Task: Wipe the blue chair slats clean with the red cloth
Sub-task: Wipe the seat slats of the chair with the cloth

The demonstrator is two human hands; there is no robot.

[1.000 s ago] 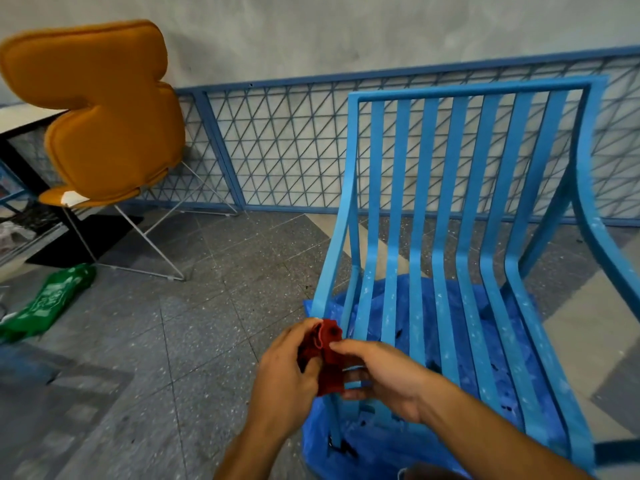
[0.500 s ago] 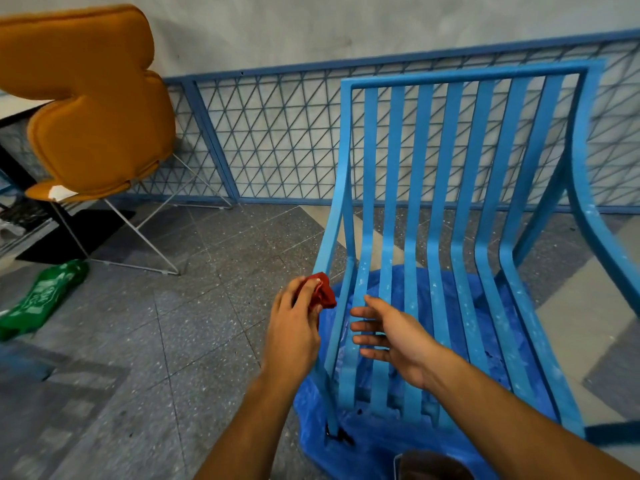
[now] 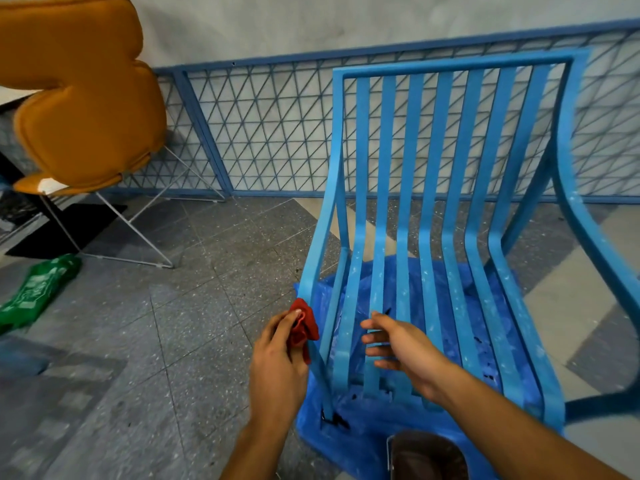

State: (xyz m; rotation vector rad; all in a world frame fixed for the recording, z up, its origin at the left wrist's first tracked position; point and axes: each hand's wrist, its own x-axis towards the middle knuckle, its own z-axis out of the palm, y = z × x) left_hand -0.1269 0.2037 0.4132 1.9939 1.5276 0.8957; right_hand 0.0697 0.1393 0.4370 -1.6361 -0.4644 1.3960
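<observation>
Red cloth [image 3: 304, 327]: small, bunched into a crumpled wad with folds showing, a loose tail hanging below. It sits at the chair's left front edge, touching the outer left rail low down. The left hand [image 3: 277, 362] holds it, thumb and fingertips pinched closed on the wad.

Blue chair [image 3: 446, 216]: metal frame, light blue, with long parallel slats [image 3: 403, 289] that run down the backrest, bend, and continue forward as the seat. Slat surfaces carry pale specks and smears, densest on the seat part and near the bend. Dark chipped patches show at the front ends of the slats.

Right hand [image 3: 398, 344]: over the seat slats toward the chair's front left, fingers spread apart and loosely extended, holding nothing; whether the fingertips touch a slat cannot be told.

Under the chair: a crumpled blue plastic sheet [image 3: 346, 441] on the grey speckled floor. A dark rounded container [image 3: 427, 455] stands at the chair's front, partly cut off by the frame edge.

Behind the chair: a blue mesh fence [image 3: 263, 129] against a pale wall. Left of the chair, well apart: an orange padded chair [image 3: 83, 98] on wire legs, and a green bag [image 3: 34, 292] on the floor.
</observation>
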